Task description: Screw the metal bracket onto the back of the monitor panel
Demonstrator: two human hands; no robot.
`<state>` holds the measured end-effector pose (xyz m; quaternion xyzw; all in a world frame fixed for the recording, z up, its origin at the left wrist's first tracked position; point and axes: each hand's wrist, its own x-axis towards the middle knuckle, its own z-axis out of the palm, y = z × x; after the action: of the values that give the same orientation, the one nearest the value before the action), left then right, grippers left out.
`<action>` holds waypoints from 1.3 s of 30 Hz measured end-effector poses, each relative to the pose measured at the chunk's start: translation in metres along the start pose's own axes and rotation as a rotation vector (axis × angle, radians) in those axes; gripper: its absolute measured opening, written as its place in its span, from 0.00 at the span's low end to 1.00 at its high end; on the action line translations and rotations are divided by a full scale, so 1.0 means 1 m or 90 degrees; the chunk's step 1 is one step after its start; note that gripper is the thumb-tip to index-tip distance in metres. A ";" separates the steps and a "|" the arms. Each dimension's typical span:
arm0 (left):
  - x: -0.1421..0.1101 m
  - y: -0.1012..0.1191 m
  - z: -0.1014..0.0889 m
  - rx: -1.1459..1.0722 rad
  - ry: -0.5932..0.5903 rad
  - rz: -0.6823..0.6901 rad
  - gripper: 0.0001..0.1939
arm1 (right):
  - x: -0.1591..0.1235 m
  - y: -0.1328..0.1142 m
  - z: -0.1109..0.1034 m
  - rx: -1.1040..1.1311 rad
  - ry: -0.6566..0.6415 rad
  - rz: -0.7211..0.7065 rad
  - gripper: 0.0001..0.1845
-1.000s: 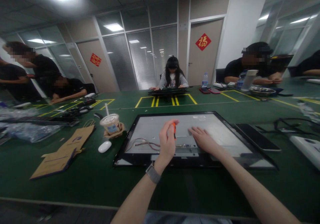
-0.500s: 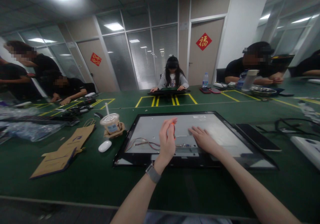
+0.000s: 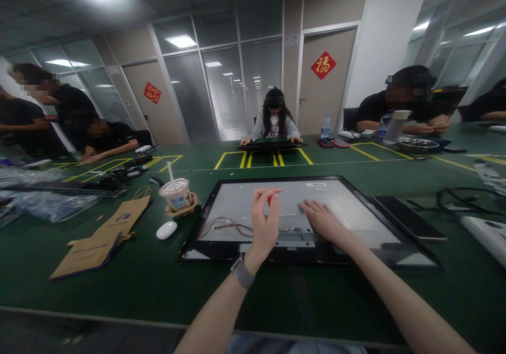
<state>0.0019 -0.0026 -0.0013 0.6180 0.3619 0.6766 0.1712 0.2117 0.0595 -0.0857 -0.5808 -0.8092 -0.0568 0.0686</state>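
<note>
A flat display panel (image 3: 276, 190) lies back side up on the green table, with a black frame around a grey metal sheet. Over its middle, my left hand (image 3: 265, 219) is raised with fingers curled around a small red-orange tool (image 3: 270, 199); most of it is hidden, so I cannot tell its exact kind. My right hand (image 3: 324, 221) rests flat on the metal sheet, fingers stretched out. Between the hands sits a narrow circuit board (image 3: 294, 230) near the panel's front edge. Thin wires (image 3: 225, 225) run across the sheet to the left.
Left of the panel are a drink cup (image 3: 176, 193) in a cardboard holder, a white oval case (image 3: 166, 230) and a brown paper bag (image 3: 95, 241). A black phone-like slab (image 3: 407, 217) and a white box (image 3: 484, 238) lie right. Across the table a person (image 3: 272, 119) holds another panel.
My left hand has shifted its grip slightly on the red-orange tool, its fingers turning a little. My right hand stays in place on the panel.
</note>
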 end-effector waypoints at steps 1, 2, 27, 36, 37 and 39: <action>0.000 0.000 0.000 -0.015 -0.011 -0.005 0.14 | 0.000 0.000 0.000 -0.002 0.001 0.000 0.28; -0.001 0.000 0.000 -0.033 -0.020 -0.010 0.16 | 0.000 0.001 0.000 -0.004 0.000 -0.001 0.28; -0.003 -0.002 0.000 -0.054 0.001 -0.059 0.15 | 0.001 0.002 0.004 0.006 0.002 0.005 0.27; -0.002 -0.005 0.003 -0.019 0.028 0.002 0.10 | 0.001 0.001 0.002 -0.001 -0.005 0.004 0.28; -0.002 -0.004 0.003 -0.013 0.032 0.012 0.10 | 0.001 0.001 0.002 0.000 -0.003 0.003 0.28; -0.001 -0.004 0.003 -0.009 0.030 0.010 0.10 | 0.000 0.001 0.001 0.003 -0.001 0.000 0.29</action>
<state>0.0045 -0.0001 -0.0048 0.6033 0.3564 0.6949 0.1619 0.2122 0.0601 -0.0870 -0.5804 -0.8095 -0.0542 0.0694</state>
